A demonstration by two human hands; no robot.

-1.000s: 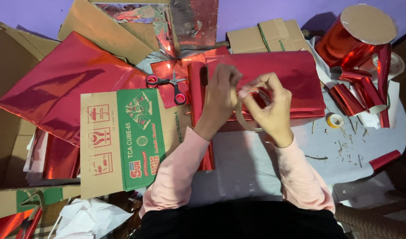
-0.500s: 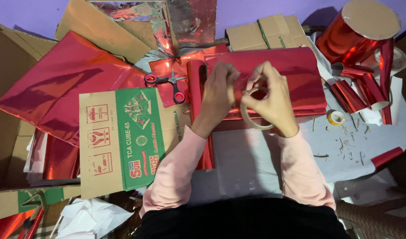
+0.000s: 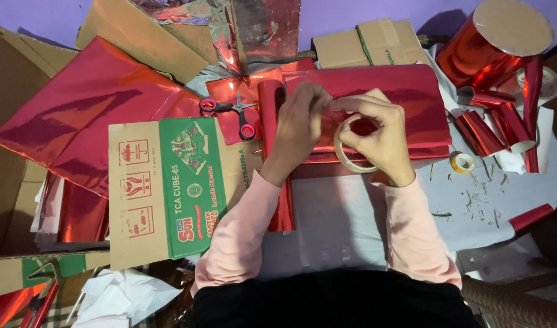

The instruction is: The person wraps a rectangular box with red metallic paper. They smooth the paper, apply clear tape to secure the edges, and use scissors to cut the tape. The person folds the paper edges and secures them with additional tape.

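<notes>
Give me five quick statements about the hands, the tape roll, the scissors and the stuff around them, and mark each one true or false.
1. The right hand holds a roll of clear tape. True.
2. The scissors have blue handles. False: the handles are red.
3. The left hand rests on the red foil-wrapped package. True.
4. The scissors are in the left hand. False: they lie on the red foil, left of that hand, untouched.
5. The large roll of red foil sits at the near left corner. False: it is at the far right.
</notes>
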